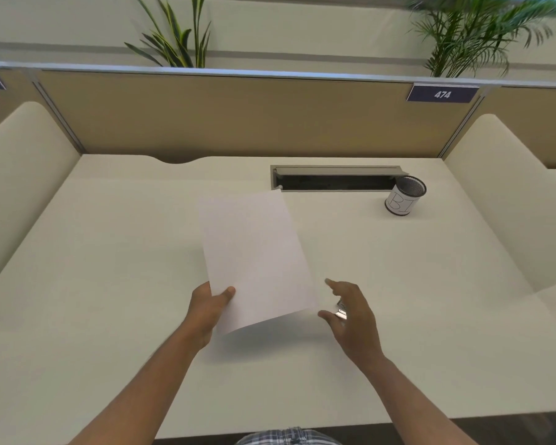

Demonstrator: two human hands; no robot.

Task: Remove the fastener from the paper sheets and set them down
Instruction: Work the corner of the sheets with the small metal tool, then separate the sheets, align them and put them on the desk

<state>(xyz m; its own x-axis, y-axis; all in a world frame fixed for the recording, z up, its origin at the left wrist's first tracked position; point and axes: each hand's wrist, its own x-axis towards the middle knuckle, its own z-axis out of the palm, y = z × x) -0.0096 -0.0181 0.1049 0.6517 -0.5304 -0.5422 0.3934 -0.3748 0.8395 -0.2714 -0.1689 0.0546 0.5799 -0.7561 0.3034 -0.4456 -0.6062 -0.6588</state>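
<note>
Cream bench (109,252) fills the frame. At centre, the paper sheets (257,258) are lifted, pinched at their lower left edge by the left hand (207,308). Just right, apart from them, the right hand (350,316) loosely cups a small shiny fastener (341,311). A mesh cup (405,195) stands upper right.

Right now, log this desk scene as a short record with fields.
left hand: pinching the paper sheets at their near left corner, sheets lifted off the desk
right hand: beside the sheets, not touching them, small shiny metal object in its fingers, likely the fastener
mesh cup: upright, far right, by the cable slot
</note>
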